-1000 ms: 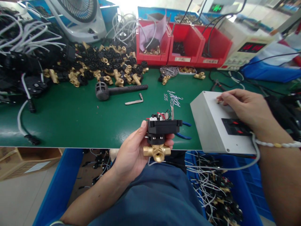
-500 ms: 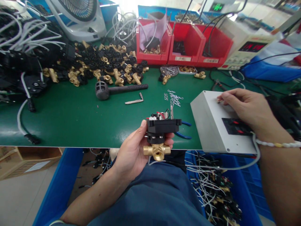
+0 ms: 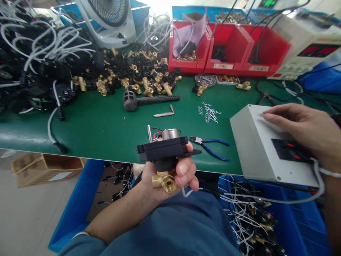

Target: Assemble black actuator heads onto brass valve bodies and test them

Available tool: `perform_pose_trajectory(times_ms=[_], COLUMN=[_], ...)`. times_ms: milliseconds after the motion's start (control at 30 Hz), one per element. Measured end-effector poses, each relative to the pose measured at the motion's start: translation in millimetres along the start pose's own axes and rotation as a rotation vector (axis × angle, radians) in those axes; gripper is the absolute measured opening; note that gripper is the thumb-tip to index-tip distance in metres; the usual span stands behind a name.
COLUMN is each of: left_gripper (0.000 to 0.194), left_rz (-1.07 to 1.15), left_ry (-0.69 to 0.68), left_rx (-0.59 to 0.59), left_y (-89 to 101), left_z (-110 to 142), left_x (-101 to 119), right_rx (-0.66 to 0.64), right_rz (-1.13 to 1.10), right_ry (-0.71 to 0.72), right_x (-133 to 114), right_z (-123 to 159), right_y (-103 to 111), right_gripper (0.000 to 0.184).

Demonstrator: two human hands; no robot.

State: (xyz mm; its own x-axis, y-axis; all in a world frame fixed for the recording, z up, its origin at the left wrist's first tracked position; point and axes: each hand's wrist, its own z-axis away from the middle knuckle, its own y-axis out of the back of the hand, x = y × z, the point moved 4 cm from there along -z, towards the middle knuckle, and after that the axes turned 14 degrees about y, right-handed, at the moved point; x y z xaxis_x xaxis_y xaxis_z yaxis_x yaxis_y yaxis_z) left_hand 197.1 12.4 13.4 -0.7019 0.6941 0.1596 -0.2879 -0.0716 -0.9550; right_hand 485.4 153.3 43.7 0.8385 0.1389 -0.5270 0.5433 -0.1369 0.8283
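Note:
My left hand (image 3: 183,172) is closed around a motorised valve, held above the table's front edge. Its brass body (image 3: 168,183) points down toward me. On top sits a black actuator housing (image 3: 162,148), uncovered, with a silver motor (image 3: 170,133), a metal pin and red and black wires. A grey cable (image 3: 188,193) runs from beneath the valve toward the grey control box (image 3: 255,142). At the top of that box, my right hand (image 3: 295,124) has its fingertips drawn together over the toggle switch, which they hide.
Blue-handled cutters (image 3: 213,145), metal clips (image 3: 211,113), an L-shaped metal piece (image 3: 165,113) and a black mallet (image 3: 149,100) lie on the green table (image 3: 101,131). Behind them are brass valves (image 3: 145,80), red bins (image 3: 226,49) and a fan (image 3: 112,21). Blue crates (image 3: 69,217) stand below.
My left hand has turned the valve, so the motor and pin now show differently and its fingers wrap the right side. The camera view has shifted left. My right hand stays at the box.

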Motion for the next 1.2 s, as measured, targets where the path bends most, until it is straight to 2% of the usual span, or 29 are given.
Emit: perform_pose_trajectory(times_ms=[133, 200, 267, 367, 433, 533, 667, 867, 1033, 1200], left_gripper=[0.019, 0.02, 0.029, 0.045, 0.045, 0.035, 0.049, 0.059, 0.054, 0.061], left_rz=[-0.036, -0.088, -0.142, -0.172, -0.188, -0.263, -0.424, -0.587, -0.571, -0.501], left_ry=[-0.014, -0.055, -0.08, -0.075, -0.109, -0.255, -0.404, -0.375, -0.336, -0.299], left_rx=[-0.104, -0.103, -0.026, 0.154, 0.239, 0.288, 0.327, 0.368, 0.392, 0.406], left_y=[-1.1, -0.9, 0.3, 3.4, 4.6, 4.8, 8.1, 12.5, 10.3, 9.6], left_z=[1, 2, 0, -3, -5, -4, 3, 6, 4, 1], left_x=[1, 2, 3, 1, -1, -1, 2, 2, 4, 4], right_rx=[0.039, 0.06, 0.077, 0.09, 0.093, 0.086, 0.071, 0.055, 0.048, 0.05], right_rz=[0.026, 0.03, 0.041, 0.041, 0.024, -0.016, -0.031, -0.022, -0.011, -0.024], right_ry=[-0.049, -0.063, -0.072, -0.065, -0.031, 0.018, 0.031, 0.048, 0.061, 0.062], right_x=[-1, -4, -7, -6, -2, 4, 8, 7, 3, 1], right_z=[-3, -3, -2, -1, -2, -2, -2, -3, -2, -1], right_y=[-1, 0, 2, 3, 3, 2, 0, 0, 1, 2], right_gripper=[0.026, 0.023, 0.021, 0.021, 0.024, 0.031, 0.039, 0.042, 0.04, 0.034])
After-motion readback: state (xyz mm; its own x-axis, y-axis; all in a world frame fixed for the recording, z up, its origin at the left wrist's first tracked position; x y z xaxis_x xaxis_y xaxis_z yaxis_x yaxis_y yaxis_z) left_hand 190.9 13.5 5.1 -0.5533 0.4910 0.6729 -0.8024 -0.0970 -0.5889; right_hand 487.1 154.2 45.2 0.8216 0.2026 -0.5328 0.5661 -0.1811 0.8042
